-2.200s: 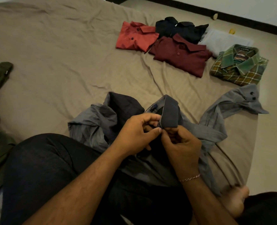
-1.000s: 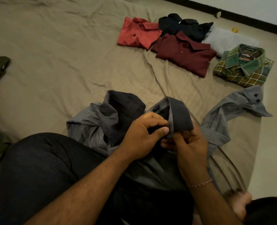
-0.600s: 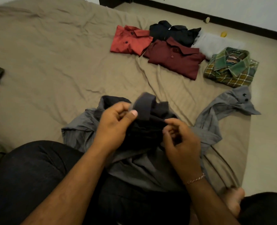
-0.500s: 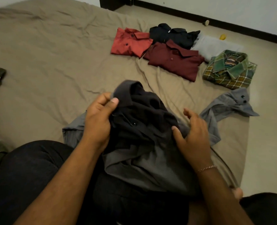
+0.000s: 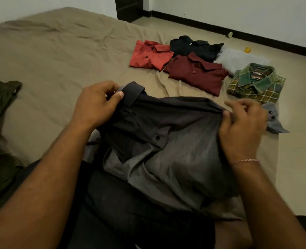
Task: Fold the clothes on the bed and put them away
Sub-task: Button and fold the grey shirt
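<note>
Room dimly lit. Bed [image 5: 58, 56] covered in a creased tan sheet. Beige floor [image 5: 296, 159] to the right of it. Pale wall [image 5: 238, 11] behind, with dark skirting board [image 5: 256, 37] along its base. Dark door frame [image 5: 129, 8] at the far corner.

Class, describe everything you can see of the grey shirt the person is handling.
The grey shirt is a dark grey, woven-looking button-up with a collar and dark buttons. It lies unfolded and rumpled, front up, across the person's lap and the bed. The left hand pinches its collar; the right hand grips its far edge. One cuff pokes out beyond that hand.
</note>
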Motion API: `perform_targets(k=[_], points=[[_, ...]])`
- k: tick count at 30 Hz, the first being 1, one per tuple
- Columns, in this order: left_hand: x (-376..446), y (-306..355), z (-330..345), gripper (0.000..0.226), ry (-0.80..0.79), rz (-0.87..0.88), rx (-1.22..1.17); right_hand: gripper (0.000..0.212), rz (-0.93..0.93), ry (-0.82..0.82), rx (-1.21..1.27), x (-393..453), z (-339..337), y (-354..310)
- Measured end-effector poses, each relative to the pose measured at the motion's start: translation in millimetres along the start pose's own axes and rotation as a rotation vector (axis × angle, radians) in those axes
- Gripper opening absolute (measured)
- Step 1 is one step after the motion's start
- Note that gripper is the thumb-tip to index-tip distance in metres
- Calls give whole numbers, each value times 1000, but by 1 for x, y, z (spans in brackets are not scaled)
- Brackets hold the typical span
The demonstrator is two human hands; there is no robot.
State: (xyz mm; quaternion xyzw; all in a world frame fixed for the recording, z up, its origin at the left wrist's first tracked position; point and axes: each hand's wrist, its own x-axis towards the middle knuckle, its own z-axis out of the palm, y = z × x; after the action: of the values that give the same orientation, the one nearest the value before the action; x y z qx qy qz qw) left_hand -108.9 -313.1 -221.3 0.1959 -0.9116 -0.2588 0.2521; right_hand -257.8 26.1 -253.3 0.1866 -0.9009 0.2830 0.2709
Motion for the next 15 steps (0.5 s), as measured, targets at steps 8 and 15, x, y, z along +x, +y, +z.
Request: perform_targets(k=[8,15], points=[[56,8,1,20,-53,323,227,115,-119,-848,99,-92,56,-88],[139,11,-10,22,-116,501,480,35,-160,-425,219,-61,15,-46]])
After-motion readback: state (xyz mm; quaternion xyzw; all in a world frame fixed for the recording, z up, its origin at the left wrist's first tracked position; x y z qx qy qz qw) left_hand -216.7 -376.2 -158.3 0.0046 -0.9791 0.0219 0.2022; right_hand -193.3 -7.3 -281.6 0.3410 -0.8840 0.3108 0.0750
